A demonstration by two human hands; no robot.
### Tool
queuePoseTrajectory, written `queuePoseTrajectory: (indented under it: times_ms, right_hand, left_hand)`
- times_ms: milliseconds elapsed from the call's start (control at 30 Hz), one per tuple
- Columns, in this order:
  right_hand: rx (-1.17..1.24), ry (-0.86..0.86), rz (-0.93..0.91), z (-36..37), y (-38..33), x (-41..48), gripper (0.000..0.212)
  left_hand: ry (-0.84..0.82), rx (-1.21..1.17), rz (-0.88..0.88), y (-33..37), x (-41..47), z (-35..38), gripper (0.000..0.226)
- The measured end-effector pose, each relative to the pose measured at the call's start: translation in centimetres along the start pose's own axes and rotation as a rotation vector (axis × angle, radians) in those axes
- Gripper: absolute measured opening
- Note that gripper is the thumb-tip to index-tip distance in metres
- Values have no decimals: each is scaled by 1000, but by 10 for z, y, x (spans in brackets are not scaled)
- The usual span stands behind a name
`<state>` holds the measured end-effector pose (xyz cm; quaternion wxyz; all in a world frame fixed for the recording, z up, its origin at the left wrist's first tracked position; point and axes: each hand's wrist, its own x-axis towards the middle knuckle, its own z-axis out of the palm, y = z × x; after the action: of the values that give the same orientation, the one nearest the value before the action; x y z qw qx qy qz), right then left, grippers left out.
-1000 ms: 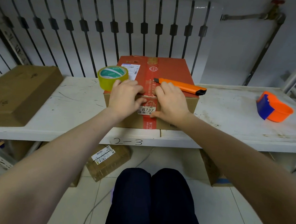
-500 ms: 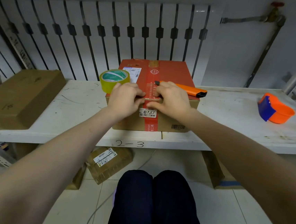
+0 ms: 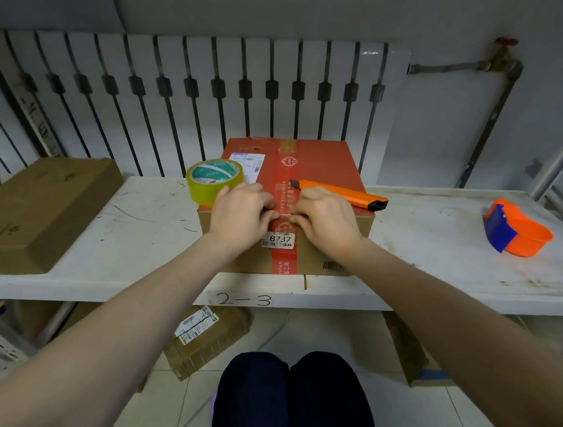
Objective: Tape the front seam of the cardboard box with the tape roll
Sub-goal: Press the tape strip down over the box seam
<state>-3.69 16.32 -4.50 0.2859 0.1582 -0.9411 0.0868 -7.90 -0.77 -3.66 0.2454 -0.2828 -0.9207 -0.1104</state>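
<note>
Here the cardboard box (image 3: 325, 169) sits at the middle of the white shelf (image 3: 441, 249), its red top facing up and a red printed strip running down the centre onto the brown front face, where a white label reads 8737. Both hands are pressed on the box's front top edge, at about 12 o'clock from the person's knees. The left hand (image 3: 242, 213) lies curled on the left side of the strip, the right hand (image 3: 324, 217) on its right side, and their thumbs and forefingers nearly meet over the strip at the front seam, pinched narrowly together (whether a thin clear film of tape lies under them cannot be told for sure). The tape roll (image 3: 213, 181), yellowish with a green-and-white core, rests at the box's left edge, at 10 o'clock from the left hand and just beside its fingers. An orange utility knife (image 3: 340, 195) lies on the box top at 1 o'clock from the right hand. Well off at 3 o'clock stands an orange-and-blue tape dispenser (image 3: 516, 229); at 9 o'clock lies a flat brown carton (image 3: 33, 203).
</note>
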Motion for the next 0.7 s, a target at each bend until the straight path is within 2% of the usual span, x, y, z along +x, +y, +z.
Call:
queuePoseTrajectory:
  times_ms: [100,167,267,400,500,600,700]
  right_hand:
    - [-6,35,15,5,-1,-1,10]
    - [6,-34,14,-4,0,1,15]
    - [-69,-148,1,-17,1,8,24]
    - [-89,-110,113,-12,-1,4,26]
    - [-78,-132,127,-9,-2,4,25]
    - [-32,-212,131,-21,-3,10,27]
    - [-18,-287,155,-35,-4,18,29]
  left_hand:
    - [-32,-28,-40,4,5,-3,16]
    - [-79,-4,-49,7,8,-10,16]
    - [-190,285,126,17,11,-20,12]
    - [-270,516,259,37,8,-21,21]
    - [-274,512,246,38,8,-23,22]
    - [-237,405,109,32,7,-26,19]
    - [-243,361,83,33,9,-25,16]
